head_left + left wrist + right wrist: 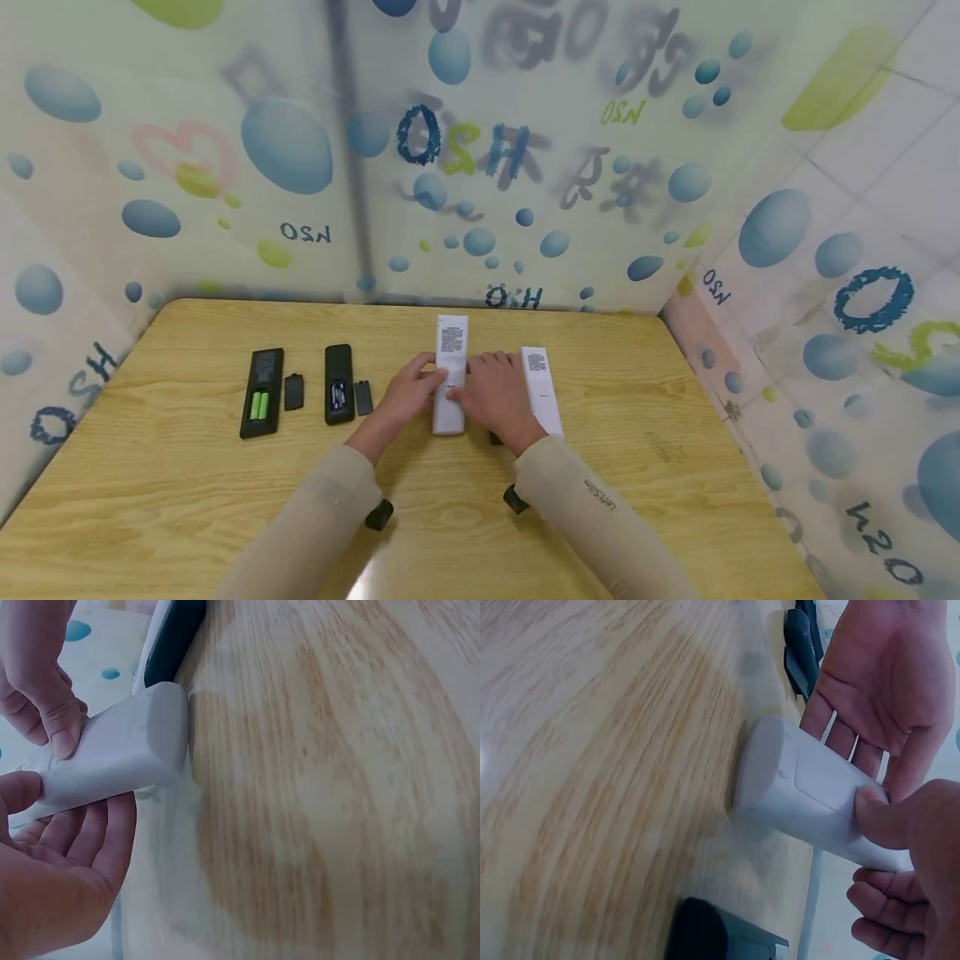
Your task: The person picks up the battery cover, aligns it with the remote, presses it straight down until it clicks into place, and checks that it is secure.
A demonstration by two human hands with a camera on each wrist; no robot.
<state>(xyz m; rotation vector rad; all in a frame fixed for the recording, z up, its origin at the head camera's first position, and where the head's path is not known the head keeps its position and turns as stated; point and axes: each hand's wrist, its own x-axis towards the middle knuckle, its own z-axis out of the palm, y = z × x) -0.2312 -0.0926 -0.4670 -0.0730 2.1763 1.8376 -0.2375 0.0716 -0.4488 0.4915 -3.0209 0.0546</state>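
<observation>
A white remote control [450, 417] stands out at the middle of the table, back side up, with printed text on its far part. My left hand [408, 392] grips it from the left, thumb on top and fingers along the side, as the left wrist view shows. From the right, my right hand [498, 396] holds the same remote, its thumb [881, 817] pressing on the battery cover [829, 776]. The cover sits in place on the remote's back. Its near end rests at the tabletop in the right wrist view.
Right of my hands lies a second white remote [542, 387], with a black object [727, 934] near it, partly hidden by my wrist. To the left lie a black remote with green batteries [259, 406], another with dark blue batteries [339, 396], and two loose covers [294, 392] beside them.
</observation>
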